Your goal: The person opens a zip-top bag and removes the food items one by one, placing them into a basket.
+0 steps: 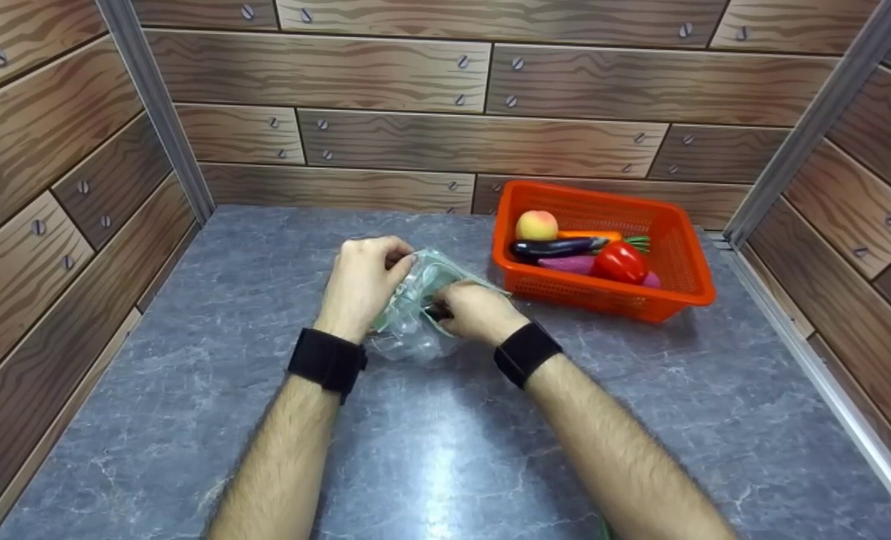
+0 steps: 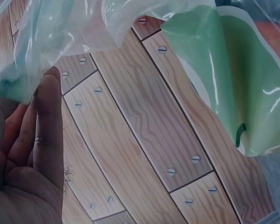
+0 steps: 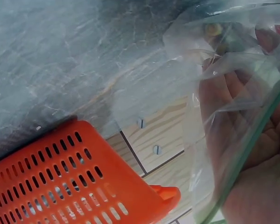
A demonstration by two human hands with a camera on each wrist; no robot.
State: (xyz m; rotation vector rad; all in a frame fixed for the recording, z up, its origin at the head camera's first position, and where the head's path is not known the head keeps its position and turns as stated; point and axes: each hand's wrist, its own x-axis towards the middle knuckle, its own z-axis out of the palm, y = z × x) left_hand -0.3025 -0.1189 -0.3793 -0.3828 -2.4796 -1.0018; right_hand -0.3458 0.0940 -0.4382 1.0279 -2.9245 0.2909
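A clear plastic zip bag with green printing (image 1: 414,346) lies crumpled on the tabletop, its mouth spread. My left hand (image 1: 359,281) pinches the bag's left edge between thumb and fingertips; in the left wrist view the film (image 2: 79,32) rises from those fingers. My right hand (image 1: 481,309) reaches into the bag's mouth, with the green seal strip (image 3: 256,145) crossing the palm in the right wrist view. Inside, its curled fingers are around a dark greenish thing with a yellowish round end (image 3: 213,30), blurred by the film; its kind I cannot tell.
An orange plastic basket (image 1: 595,300) stands just right of the bag. In it lie a peach (image 1: 537,226), an eggplant (image 1: 554,248), a carrot (image 1: 588,235), a purple tapered vegetable (image 1: 565,265) and a red bell pepper (image 1: 619,262). Wood-patterned walls (image 1: 385,139) enclose the grey tabletop (image 1: 213,315).
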